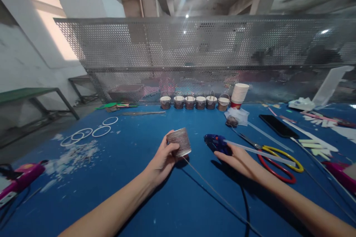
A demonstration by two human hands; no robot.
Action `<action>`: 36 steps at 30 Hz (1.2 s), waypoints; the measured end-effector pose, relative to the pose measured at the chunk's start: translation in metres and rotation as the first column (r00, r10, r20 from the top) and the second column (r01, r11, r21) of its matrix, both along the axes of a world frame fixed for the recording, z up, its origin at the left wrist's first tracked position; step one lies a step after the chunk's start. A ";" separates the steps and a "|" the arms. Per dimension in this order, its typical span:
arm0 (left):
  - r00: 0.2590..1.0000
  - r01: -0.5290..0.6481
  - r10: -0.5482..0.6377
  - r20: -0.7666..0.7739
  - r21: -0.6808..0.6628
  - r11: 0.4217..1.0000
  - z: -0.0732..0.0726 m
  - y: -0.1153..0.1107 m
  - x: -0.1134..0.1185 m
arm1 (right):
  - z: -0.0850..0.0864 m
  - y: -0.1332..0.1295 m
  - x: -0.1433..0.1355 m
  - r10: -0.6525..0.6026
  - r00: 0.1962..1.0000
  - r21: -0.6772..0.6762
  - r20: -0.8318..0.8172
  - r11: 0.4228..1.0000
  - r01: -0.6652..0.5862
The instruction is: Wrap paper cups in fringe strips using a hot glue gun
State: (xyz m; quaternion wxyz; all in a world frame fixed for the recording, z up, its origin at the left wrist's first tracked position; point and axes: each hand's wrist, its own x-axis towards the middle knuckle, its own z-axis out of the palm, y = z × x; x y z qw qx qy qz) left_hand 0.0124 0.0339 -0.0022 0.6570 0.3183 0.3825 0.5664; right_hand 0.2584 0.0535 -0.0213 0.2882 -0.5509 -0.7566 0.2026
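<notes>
Blue counter (139,192) is littered with scraps. From my feed, the left hand (162,159) has its grip clenched round a cord-wrapped cup (180,141), held just above the counter, a strand trailing off it. Right hand (239,159) rests on the glue gun (217,143), fingers not clearly closed. I reckon we're mid-wrap; gluing looks next. Farther back, six wrapped cups (194,102) sit in a row, contents unclear, beside a stack of paper cups (239,94).

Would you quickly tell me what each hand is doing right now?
Left hand: closed on the wrapped cup.
Right hand: open, resting on the glue gun.
</notes>
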 end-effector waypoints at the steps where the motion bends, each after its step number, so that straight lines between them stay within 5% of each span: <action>1: 1.000 -0.008 0.007 -0.011 -0.005 1.000 0.001 0.000 0.001 | -0.001 0.005 -0.006 -0.004 0.999 0.002 -0.040 1.000 0.004; 7: 0.997 -0.063 0.062 -0.040 -0.014 0.998 0.001 0.000 0.003 | -0.016 0.015 -0.020 -0.047 0.986 0.028 -0.158 0.998 0.052; 12: 0.990 -0.126 0.125 -0.062 -0.008 0.992 -0.004 0.003 0.002 | -0.014 -0.017 -0.025 0.000 0.960 0.062 -0.281 0.998 0.019; 18: 0.982 -0.164 0.166 -0.091 0.025 0.986 -0.011 0.006 0.002 | -0.002 -0.048 -0.038 0.226 0.951 0.120 -0.211 0.971 -0.204; 36: 0.962 -0.252 0.255 -0.097 0.041 0.967 -0.006 0.002 0.012 | -0.009 -0.049 -0.041 0.295 0.953 0.365 -0.065 0.896 -0.252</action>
